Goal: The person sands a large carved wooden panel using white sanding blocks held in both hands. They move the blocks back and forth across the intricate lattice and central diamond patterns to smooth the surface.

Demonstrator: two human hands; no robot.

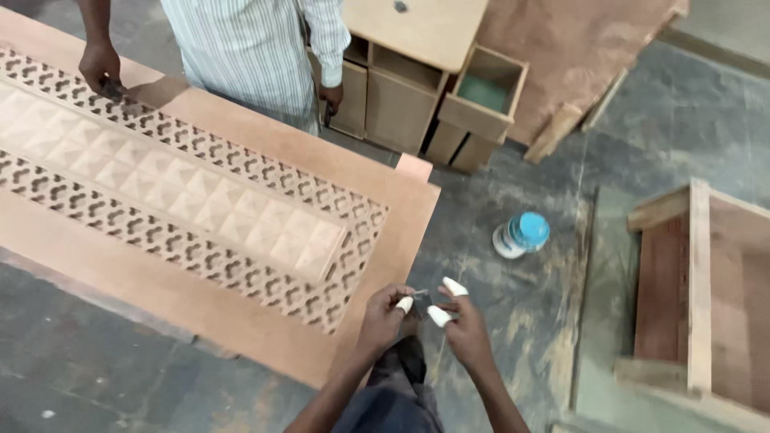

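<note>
While the two hands meet low in the frame, just off the near corner of the carved panel [192, 204], the left hand [383, 314] pinches a small thin sliver [419, 293] between its white-capped fingertips [405, 304] and the right hand [465, 329] holds its own capped fingers [454, 286] just beside it, touching or nearly so; whether the right hand grips the sliver too I cannot tell. That panel lies to the left of both hands, its long axis running from the near right corner away to the upper left, so the left hand is the nearer one. At its far end another person's hand [99, 66] rests on the fretwork. A round tub with a blue lid [521, 234] lies on the floor beyond the right hand, its label too small to make out. Plain wooden cabinets [417, 96] stand farther off
</note>
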